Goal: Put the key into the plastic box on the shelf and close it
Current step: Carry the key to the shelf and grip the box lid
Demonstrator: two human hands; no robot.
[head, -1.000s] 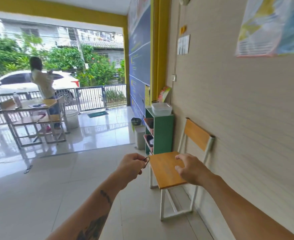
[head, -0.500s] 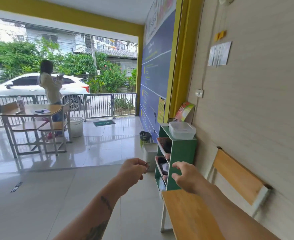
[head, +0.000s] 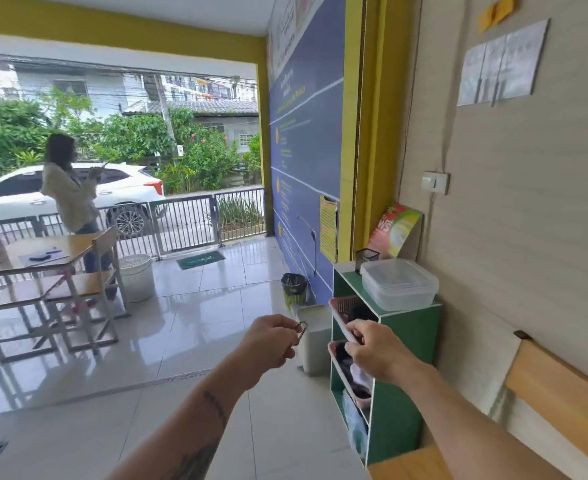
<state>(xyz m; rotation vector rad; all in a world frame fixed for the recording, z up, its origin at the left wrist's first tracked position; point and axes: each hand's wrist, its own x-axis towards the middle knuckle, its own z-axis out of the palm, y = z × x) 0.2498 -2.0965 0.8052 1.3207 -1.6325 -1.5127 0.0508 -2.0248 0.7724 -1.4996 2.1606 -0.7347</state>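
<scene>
Nearest the camera, both forearms reach forward over the pale floor tiles. The left hand (head: 268, 344) has its fingers curled together and pinched on the key (head: 301, 330), of which only a small metal loop shows above the knuckles. The right hand (head: 377, 355) is held out level with it, fingers loosely bent and holding nothing, in front of the pink baskets (head: 343, 308) in the green shelf (head: 403, 375).

A second ago the wooden chair (head: 559, 400) filled the space ahead of the hands; now it has slid to the lower right edge and the shelf stands much closer and larger. The person has walked past the chair toward the shelf, so the carrying part looks nearly over.

On top of the shelf, above and beyond both hands, sits the plastic box (head: 399, 284), clear, with its lid on. Neither hand touches it yet. The empty right hand seems well placed to lift the lid while the left brings the key over.

Farther off, a table (head: 53, 252), a railing (head: 181, 220), and a white car (head: 119, 188) outside.
</scene>
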